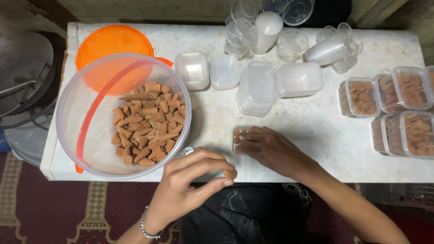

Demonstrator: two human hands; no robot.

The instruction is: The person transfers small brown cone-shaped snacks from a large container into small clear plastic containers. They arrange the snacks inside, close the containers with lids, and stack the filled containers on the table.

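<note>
L hand (187,187): pinching one brown cone (230,173) betw. thumb + fingertips, at the near edge of the counter (316,131), just right of the big tub.
R hand (271,151): fingers curled down over the small clear box (238,138), touching it; looks like it's steadying or pressing cones inside, but I can't tell if it's gripping anything.
Small box: sits on counter betw. the two hands, near edge; a few cones visible at its left end, rest hidden under R hand.
Big tub (90,135): clear round w/ orange handle, left side of counter, holds a loose heap of cones (149,124). Orange lid (113,43) lies behind it.
Empties: stack of clear boxes + lids (257,88) mid-counter, well behind the hands; clear cups (330,47) further back.
Filled boxes (398,108): cluster at right edge, lids on, well apart from hands.
Step, as I read it: filling the small box cone by cone, partway thru.
Next move, my guess: bring the held cone across to the box; needs R fingers to clear a gap, cone laid in line w/ the others.
</note>
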